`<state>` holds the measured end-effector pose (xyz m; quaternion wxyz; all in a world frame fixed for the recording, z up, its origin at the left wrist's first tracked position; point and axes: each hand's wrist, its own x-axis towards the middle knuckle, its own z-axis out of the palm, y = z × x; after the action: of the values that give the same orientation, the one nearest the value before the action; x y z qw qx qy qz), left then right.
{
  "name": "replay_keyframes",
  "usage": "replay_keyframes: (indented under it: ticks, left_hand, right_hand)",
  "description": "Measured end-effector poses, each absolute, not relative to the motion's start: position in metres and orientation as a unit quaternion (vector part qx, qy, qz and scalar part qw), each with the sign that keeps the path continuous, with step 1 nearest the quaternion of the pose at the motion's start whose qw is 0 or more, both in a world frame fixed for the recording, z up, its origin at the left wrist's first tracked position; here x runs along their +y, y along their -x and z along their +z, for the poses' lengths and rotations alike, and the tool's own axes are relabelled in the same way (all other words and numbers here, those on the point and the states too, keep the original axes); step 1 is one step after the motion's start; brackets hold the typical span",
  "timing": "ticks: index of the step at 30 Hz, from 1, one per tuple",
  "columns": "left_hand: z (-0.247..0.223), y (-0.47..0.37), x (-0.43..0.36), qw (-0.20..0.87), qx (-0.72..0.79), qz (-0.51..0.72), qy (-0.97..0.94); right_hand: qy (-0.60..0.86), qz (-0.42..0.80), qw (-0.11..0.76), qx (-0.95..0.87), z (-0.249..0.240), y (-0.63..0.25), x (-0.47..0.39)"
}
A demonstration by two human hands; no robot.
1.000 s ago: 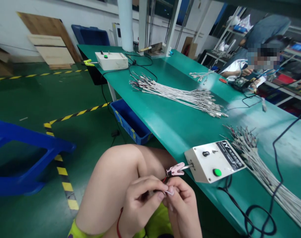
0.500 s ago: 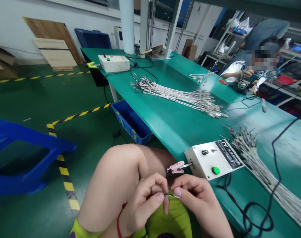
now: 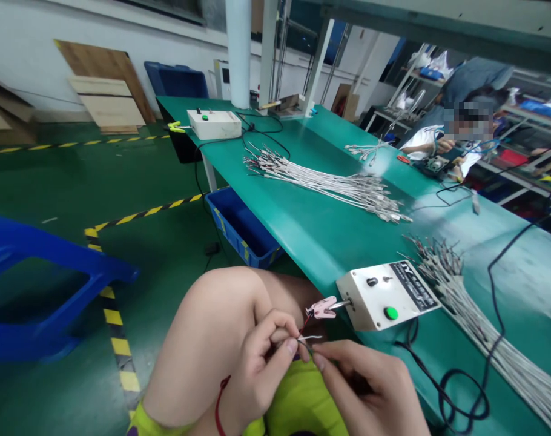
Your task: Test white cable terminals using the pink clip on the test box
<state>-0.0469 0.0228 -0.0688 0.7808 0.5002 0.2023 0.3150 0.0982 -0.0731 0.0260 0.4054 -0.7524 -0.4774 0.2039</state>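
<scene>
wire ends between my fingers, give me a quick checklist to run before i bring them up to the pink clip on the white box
1. Wire ends pinched in the left hand: ok, thumb and finger close on them.
2. Right hand on the wire: ok, its fingertip meets the wire just right of the left thumb.
3. Bare tips sticking out clear of the fingers: ok, a short stub shows, with a red lead beside it.
4. Pink clip reachable: ok, it juts from the near white box just above the hands, apart from the wire.
5. Clip open: cannot tell, too small.
6. Box switched on: cannot tell; green button visible only.
</scene>
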Motion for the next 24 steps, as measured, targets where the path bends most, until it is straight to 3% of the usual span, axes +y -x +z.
replay_keyframes:
  ticks: [5,12,19,24]
  left_hand:
    - [-0.069,0.041,0.018,0.855,0.181,0.338,-0.350]
    - [-0.074,0.031,0.023,0.926,0.075,0.252,-0.270]
    - [-0.071,0.033,0.025,0.930,0.092,0.248,-0.257]
    - [-0.073,0.037,0.024,0.935,0.021,0.262,-0.240]
  right_hand:
    - [0.740,0.329,0.442,-0.384,-0.004,-0.094,-0.078]
    - [0.665,0.436,0.535,-0.284,-0.006,-0.103,-0.064]
    - [0.648,0.464,0.514,-0.318,0.004,-0.108,-0.056]
    - [0.655,0.475,0.479,-0.341,0.016,-0.104,-0.051]
